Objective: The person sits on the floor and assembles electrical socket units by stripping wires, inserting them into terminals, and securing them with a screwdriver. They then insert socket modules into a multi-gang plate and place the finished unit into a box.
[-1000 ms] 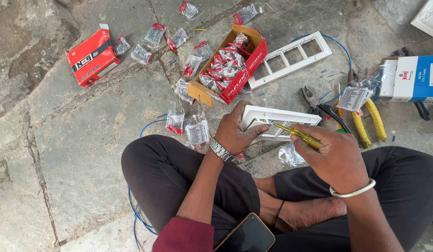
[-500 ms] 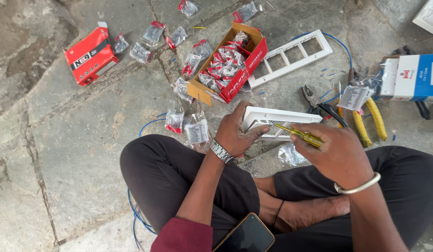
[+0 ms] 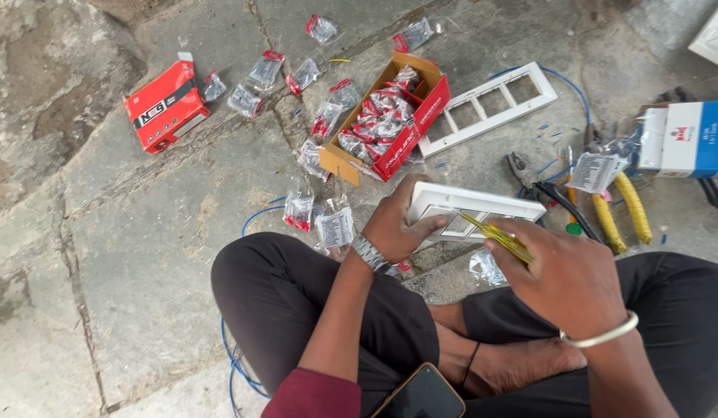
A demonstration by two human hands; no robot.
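I sit cross-legged on a stone floor. My left hand (image 3: pixel 398 224), with a metal watch on the wrist, grips the left end of a white switch plate frame (image 3: pixel 483 207) held just above my knees. My right hand (image 3: pixel 564 271), wearing a white bangle, holds a yellow-handled screwdriver (image 3: pixel 498 238) whose tip points into one of the frame's openings. A small clear packet (image 3: pixel 484 266) lies under the frame by my right hand.
An open red carton (image 3: pixel 390 116) of small packets stands ahead, with several loose packets (image 3: pixel 320 220) scattered around it. A second white frame (image 3: pixel 489 107), a closed red box (image 3: pixel 165 104), yellow-handled pliers (image 3: pixel 618 217), a blue-white box (image 3: pixel 684 139), blue wire and a phone (image 3: pixel 421 395) on my lap surround me.
My hands, frame and screwdriver stay nearly as they were; the right hand has shifted only slightly on the screwdriver.
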